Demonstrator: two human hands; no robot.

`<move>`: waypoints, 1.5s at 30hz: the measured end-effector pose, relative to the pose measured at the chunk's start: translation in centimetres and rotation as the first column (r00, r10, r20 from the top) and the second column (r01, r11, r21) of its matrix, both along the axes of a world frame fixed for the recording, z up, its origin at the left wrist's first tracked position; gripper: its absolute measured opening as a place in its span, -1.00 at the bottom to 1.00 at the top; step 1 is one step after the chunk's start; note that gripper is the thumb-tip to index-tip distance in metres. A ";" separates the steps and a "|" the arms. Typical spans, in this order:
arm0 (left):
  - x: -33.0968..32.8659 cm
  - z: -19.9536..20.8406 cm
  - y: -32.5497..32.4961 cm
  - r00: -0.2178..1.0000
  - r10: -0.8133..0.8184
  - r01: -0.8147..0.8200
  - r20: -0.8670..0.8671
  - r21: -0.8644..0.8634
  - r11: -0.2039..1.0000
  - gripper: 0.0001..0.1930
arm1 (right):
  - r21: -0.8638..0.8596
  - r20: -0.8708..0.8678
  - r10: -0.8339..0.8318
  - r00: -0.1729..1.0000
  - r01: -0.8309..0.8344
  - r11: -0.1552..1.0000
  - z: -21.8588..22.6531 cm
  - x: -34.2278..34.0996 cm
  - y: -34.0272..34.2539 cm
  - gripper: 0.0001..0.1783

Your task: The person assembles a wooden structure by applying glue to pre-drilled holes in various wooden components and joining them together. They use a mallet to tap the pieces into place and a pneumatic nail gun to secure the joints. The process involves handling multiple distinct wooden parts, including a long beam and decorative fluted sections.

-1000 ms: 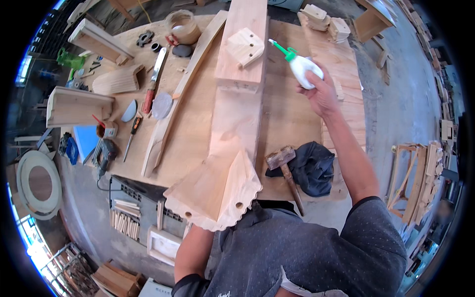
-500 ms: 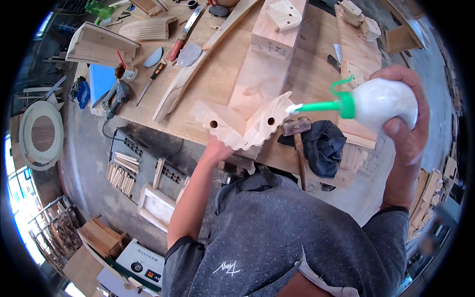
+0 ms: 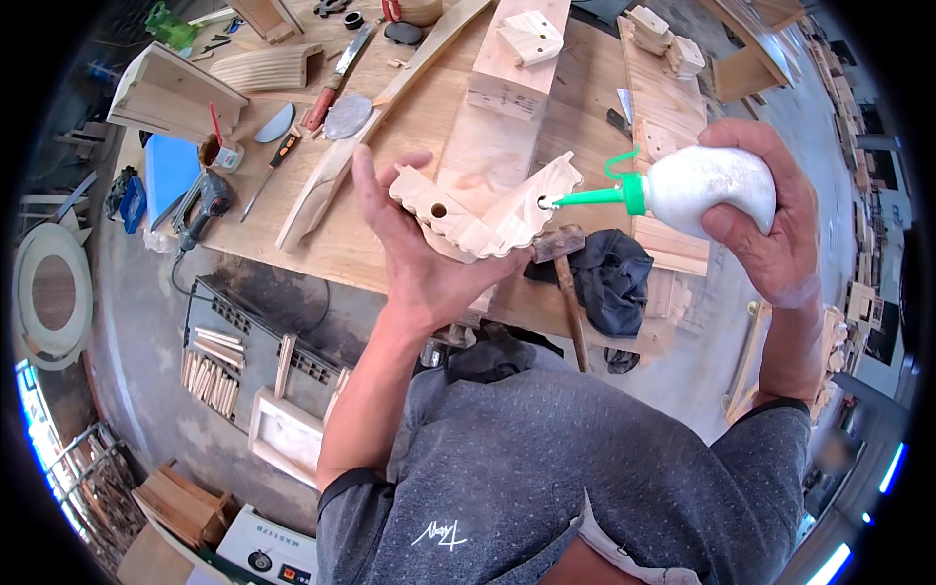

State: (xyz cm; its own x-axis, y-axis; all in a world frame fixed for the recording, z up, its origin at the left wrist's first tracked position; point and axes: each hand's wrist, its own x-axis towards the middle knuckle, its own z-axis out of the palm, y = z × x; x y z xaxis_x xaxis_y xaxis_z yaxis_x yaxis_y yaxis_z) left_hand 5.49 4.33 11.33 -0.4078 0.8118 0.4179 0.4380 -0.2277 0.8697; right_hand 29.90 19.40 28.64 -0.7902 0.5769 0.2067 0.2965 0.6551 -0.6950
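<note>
My left hand (image 3: 419,263) holds a V-shaped, scalloped piece of pale wood (image 3: 473,226) from below, with part of the hand hidden behind it. One dark round hole shows in each arm of the piece. In my right hand (image 3: 770,219) is a white squeeze bottle (image 3: 707,187), gripped round its body and tipped sideways. Its long green nozzle (image 3: 590,197) points left, with the tip at the hole in the right arm of the wood. White glue-like stuff shows round that tip.
On the workbench (image 3: 390,175) lie a mallet (image 3: 565,292), a dark cloth (image 3: 609,281), a screwdriver (image 3: 278,166) and a long curved wooden piece (image 3: 322,190). A power drill (image 3: 207,205) sits at its left edge. Wooden dowels (image 3: 210,380) lie in a crate lower left.
The nozzle tip has come down and left to the right-hand hole. My left hand has shifted and shows more beneath the wood, which is tilted differently. The whole view has moved slightly.
</note>
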 end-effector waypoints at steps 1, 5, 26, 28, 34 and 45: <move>0.1 -0.1 0.0 1.000 0.010 -0.010 0.005 -0.018 1.000 0.52 | 0.032 0.014 0.001 1.000 -0.002 1.000 0.3 -0.1 -0.2 -0.48; 0.1 -0.2 0.1 0.999 0.003 -0.001 0.044 -0.037 0.999 0.31 | 0.050 0.085 -0.044 0.995 0.040 0.998 1.7 -1.0 -1.5 -0.49; -0.3 0.4 0.1 0.981 -0.075 0.081 0.181 -0.024 0.996 0.11 | -0.214 -0.048 -0.276 0.960 0.260 0.942 0.3 -1.3 -4.8 -0.34; -0.5 -0.1 0.3 0.990 -0.085 0.082 0.113 0.035 0.996 0.10 | -0.177 -0.123 -0.212 0.969 0.189 0.966 -0.1 -2.6 -5.2 -0.43; -0.6 -0.5 0.2 0.987 -0.085 0.076 0.133 0.075 0.994 0.06 | -0.187 -0.065 -0.168 0.984 0.154 0.970 -0.2 -4.9 -5.8 -0.47; -0.6 -1.0 0.2 0.987 -0.101 0.100 0.128 0.018 0.995 0.16 | -0.088 0.008 -0.157 0.988 0.157 0.984 0.3 -6.1 -6.2 -0.57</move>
State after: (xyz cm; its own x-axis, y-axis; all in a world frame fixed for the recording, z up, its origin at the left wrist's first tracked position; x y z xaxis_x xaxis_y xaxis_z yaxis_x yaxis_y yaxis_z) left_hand 4.86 4.54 10.35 -0.3752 0.8469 0.3769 0.2974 -0.2751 0.9143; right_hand 23.78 13.18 28.92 -0.6887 0.7095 0.1491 0.3912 0.5368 -0.7476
